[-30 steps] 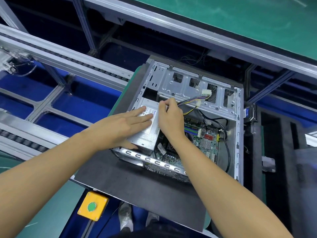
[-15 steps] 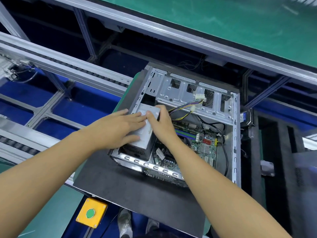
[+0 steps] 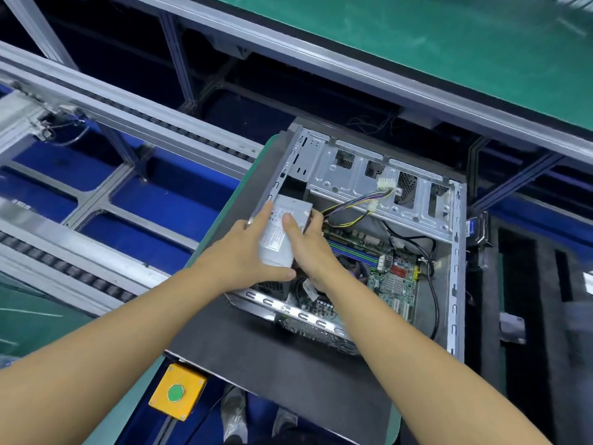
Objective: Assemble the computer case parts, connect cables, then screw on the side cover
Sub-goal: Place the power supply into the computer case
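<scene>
Power supply is clasped between both hands, left hand and right hand curled round its sides.

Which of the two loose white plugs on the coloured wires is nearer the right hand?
The smaller white plug, the lower of the two. The bigger plug lies farther off, up against the metal drive cage.

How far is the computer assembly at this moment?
Done: the motherboard sits inside the open case. In hand: the left hand and right hand grip the power supply in its corner. Remaining: the white connector lies unplugged; no side cover is on.
</scene>
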